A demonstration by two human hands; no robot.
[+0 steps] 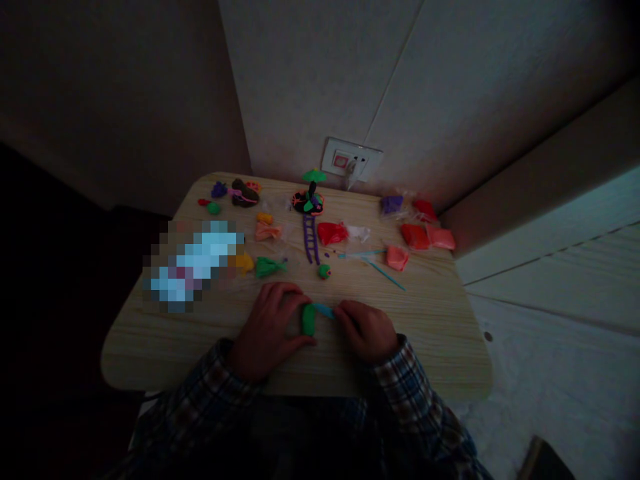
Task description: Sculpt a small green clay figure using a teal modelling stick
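The person's left hand (270, 327) curved around the green block (309, 321) on the table (435, 347), fingers and thumb about its ends, though whether they gripped it could not be told; right of the block, the right hand (367, 330) had its fingers closed on a blue tool (325, 311), tip at the block's far end. Beyond the block lay a green ball (325, 271), with a green bag (269, 267) to the block's far left and a pink bag (397, 258) to its far right. Farther beyond it came a purple ladder (311, 240), a red bag (332, 233) and, farthest, a black model (301, 202).

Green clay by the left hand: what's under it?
The wooden table shows beside the green clay; whatever lies directly beneath is covered and can't be seen.
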